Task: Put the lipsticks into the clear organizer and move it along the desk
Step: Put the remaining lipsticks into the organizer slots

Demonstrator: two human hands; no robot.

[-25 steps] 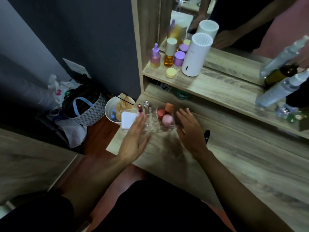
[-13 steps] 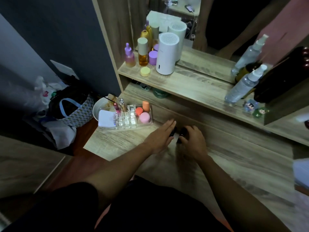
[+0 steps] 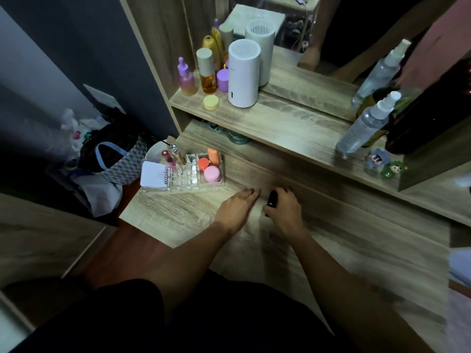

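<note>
The clear organizer (image 3: 193, 183) stands at the desk's left end. A pink lipstick (image 3: 168, 159) and a clear-capped tube (image 3: 176, 155) stand upright in its slots, beside a white compact (image 3: 153, 177) and pink and orange sponges (image 3: 212, 173). My right hand (image 3: 284, 210) is to the right of the organizer, fingers curled around a black lipstick (image 3: 271, 199) that rests near the desk surface. My left hand (image 3: 238, 208) lies flat on the wood just left of it, fingers apart, holding nothing.
A raised shelf (image 3: 280, 123) behind carries bottles, a yellow jar (image 3: 211, 102) and a white cylinder (image 3: 243, 76) before a mirror. Spray bottles (image 3: 367, 123) stand at right. A patterned bag (image 3: 112, 159) and a white bowl sit on the floor beyond the desk's left edge.
Both hands left the organizer and moved right along the desk. My right hand closed around the black lipstick; my left hand settled flat beside it. The camera view shifted right.
</note>
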